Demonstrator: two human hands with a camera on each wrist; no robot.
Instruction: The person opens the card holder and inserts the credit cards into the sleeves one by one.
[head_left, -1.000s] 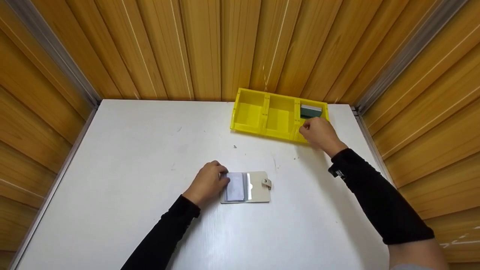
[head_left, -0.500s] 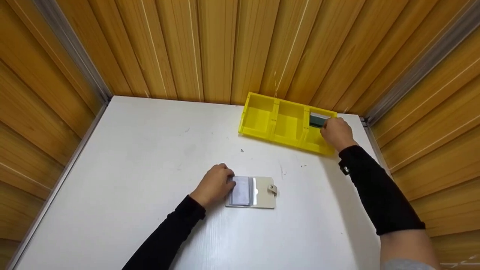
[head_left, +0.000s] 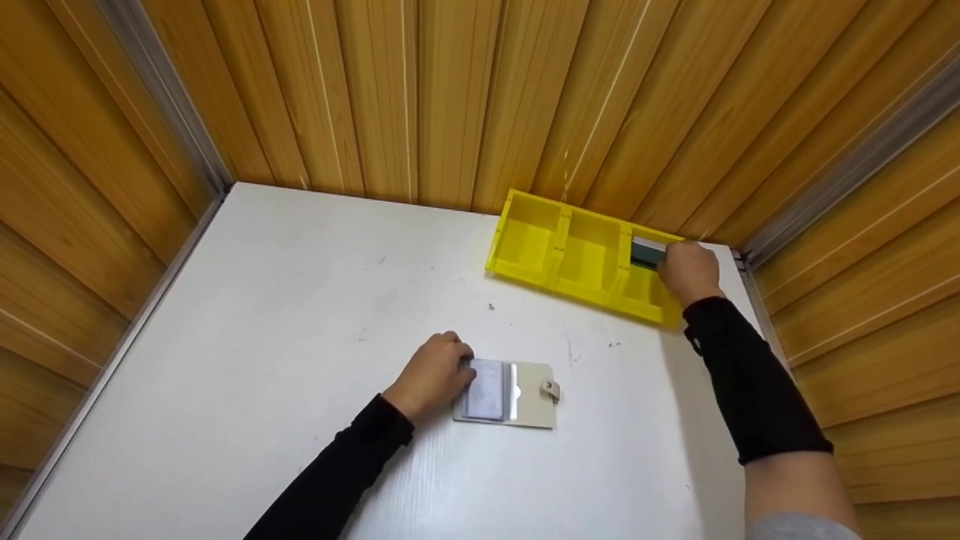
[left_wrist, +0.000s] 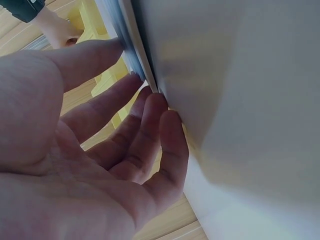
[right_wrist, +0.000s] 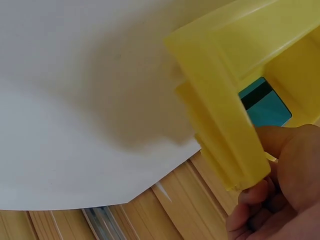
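Observation:
A beige card holder (head_left: 534, 394) with a snap strap lies opened flat on the table, its clear plastic sleeves (head_left: 485, 390) showing. My left hand (head_left: 435, 375) pinches its left edge, thumb on the sleeves; the left wrist view has the fingertips along that edge. At the back right, my right hand (head_left: 690, 274) grips the right end wall of a yellow three-compartment box (head_left: 562, 247). In the right wrist view the thumb is inside the wall and the fingers curl outside it. Dark green cards (head_left: 646, 256) stand in the right compartment, partly hidden by that hand.
The white table (head_left: 315, 300) has a few small dark specks on it. Wood-patterned panels (head_left: 450, 97) rise along the back and sides, with metal posts (head_left: 169, 90) in the corners. The box stands close to the back panel.
My right hand has moved right, from over the box's front to its right end wall, and now grips it. The left hand stays on the card holder. The head view has shifted and tilted.

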